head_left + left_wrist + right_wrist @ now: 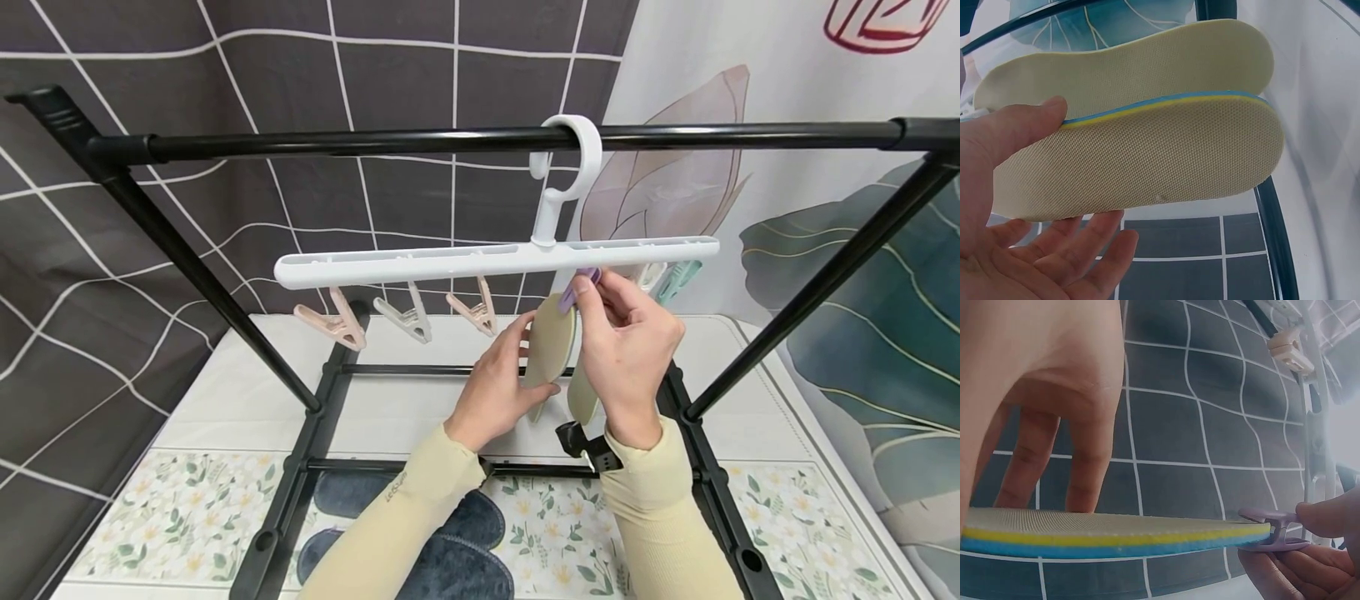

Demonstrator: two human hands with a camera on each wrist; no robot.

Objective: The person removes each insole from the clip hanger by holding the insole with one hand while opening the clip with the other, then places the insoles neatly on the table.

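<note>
Insole (550, 342) is standing roughly upright below the white hanger (450, 263), its upper end reaching into the purple clip (1279, 517). The left hand (495, 379) is gripping it by its edges, the thumb lying on the blue-and-yellow side and the fingers curling under the opposite one. The right hand (628, 354) is pinching the clip between thumb and fingers; from the right wrist, the clip's two arms are straddling the insole's tip, one over each face. Whether the clip is biting firmly, I cannot tell. A second insole (1147, 62) is showing just behind, and whatever is supporting it is hidden.

For good clipping, the left hand should probably be bearing the weight and holding the tip square to the clip. The tip should be sitting deep enough for both arms to be pressing on solid material rather than the rim. The right hand should be easing its pinch gradually, so the clip isn't closing crooked or slipping off the thick edge. Letting go with the left should be waiting until a light tug is showing a firm bite. Since the hanger is hooking over the black rail (337, 143), any rough push could be setting it swinging.
</note>
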